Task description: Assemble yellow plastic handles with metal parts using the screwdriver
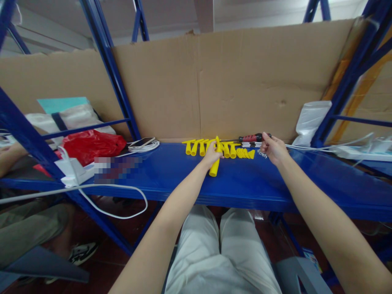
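My left hand (213, 152) is closed around a yellow plastic scraper-like tool (214, 168), whose round hollow handle end points toward me. In my right hand (274, 148), the fingers pinch the end of a screwdriver (250, 138) with a red and black handle. Its thin shaft points left toward the yellow tool; whether the tip touches it I cannot tell. Behind my left hand, several similar yellow tools (194, 148) lie in a row. Small flat yellow pieces (244, 153) overlap to their right. Tiny metal parts, perhaps screws (262, 153), lie beside my right hand.
A cardboard panel (159, 90) backs the blue shelf (159, 171). At left are a phone (142, 142) on coiled white cable, a red plastic bag (92, 147) and a power strip (82, 173). A white pouch (312, 122) leans at right. Another person's hand (12, 153) shows far left.
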A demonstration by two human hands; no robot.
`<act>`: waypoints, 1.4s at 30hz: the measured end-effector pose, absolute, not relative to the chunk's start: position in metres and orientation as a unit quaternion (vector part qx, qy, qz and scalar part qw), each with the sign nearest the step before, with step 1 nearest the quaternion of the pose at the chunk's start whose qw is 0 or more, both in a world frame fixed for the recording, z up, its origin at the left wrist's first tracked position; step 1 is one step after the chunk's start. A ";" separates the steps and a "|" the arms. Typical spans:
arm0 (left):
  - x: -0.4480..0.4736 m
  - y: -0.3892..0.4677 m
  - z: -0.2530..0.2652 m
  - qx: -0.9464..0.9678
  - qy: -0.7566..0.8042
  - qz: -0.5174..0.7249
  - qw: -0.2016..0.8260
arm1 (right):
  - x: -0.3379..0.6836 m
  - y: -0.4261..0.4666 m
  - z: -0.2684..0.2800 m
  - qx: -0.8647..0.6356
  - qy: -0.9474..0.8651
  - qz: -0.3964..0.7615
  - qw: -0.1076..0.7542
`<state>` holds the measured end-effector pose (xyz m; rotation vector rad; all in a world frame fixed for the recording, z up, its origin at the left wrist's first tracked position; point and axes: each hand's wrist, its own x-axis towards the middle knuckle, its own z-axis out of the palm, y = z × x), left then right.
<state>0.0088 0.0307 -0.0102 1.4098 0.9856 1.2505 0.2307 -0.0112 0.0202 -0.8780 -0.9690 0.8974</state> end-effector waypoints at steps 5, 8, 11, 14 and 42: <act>0.010 0.031 -0.011 0.577 0.411 0.516 0.481 | 0.229 -0.012 0.021 -0.401 -0.427 0.405 0.702; 0.011 0.030 -0.011 0.577 0.412 0.518 0.478 | 0.227 -0.013 0.022 -0.406 -0.422 0.407 0.701; 0.011 0.030 -0.012 0.577 0.414 0.520 0.475 | 0.226 -0.015 0.023 -0.410 -0.416 0.410 0.701; 0.011 0.030 -0.012 0.579 0.413 0.517 0.475 | 0.226 -0.015 0.023 -0.410 -0.412 0.410 0.703; 0.003 0.045 -0.013 0.550 0.431 0.601 0.388 | 0.214 -0.013 0.016 -0.454 -0.412 0.384 0.690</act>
